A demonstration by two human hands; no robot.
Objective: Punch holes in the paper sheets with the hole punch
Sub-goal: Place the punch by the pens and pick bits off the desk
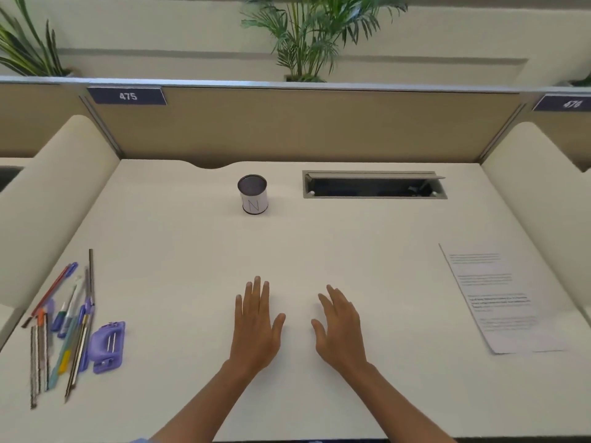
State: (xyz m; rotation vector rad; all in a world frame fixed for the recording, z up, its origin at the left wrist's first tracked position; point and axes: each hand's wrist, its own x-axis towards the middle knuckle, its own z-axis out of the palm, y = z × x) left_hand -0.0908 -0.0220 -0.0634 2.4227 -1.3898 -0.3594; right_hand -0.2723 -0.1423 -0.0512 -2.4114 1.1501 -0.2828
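Nothing is punched yet: your left hand and right hand lie flat, fingers released; punch near left, sheets right, both untouched.

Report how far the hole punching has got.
Nothing looks done: the paper sheets lie flat at the desk's right, apart from the purple hole punch at the left beside the pens. In hand: nothing; left hand and right hand are empty. All punching remains.

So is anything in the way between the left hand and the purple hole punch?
No, only bare desk lies between the left hand and the hole punch. The pens sit on its far side.
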